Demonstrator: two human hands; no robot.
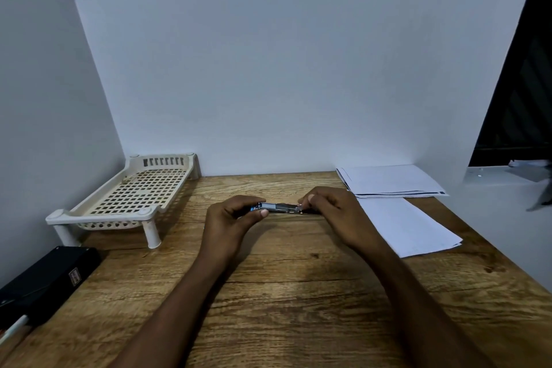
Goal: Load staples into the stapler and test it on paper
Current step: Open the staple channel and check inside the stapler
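Observation:
A small metal stapler [279, 207] with a blue end lies level just above the wooden table, held between both hands. My left hand [231, 218] grips its left, blue end between thumb and fingers. My right hand [331, 212] pinches its right end with fingertips at the metal part. Whether staples are inside is too small to tell. White paper sheets [409, 225] lie on the table to the right of my right hand, with a second stack of paper [391, 181] behind them by the wall.
A cream plastic perforated rack [131, 191] on short legs stands at the back left. A black box [44, 281] lies at the left front edge, with a white pen-like object [13, 330] beside it. Walls close the table [268, 293] at the back and left.

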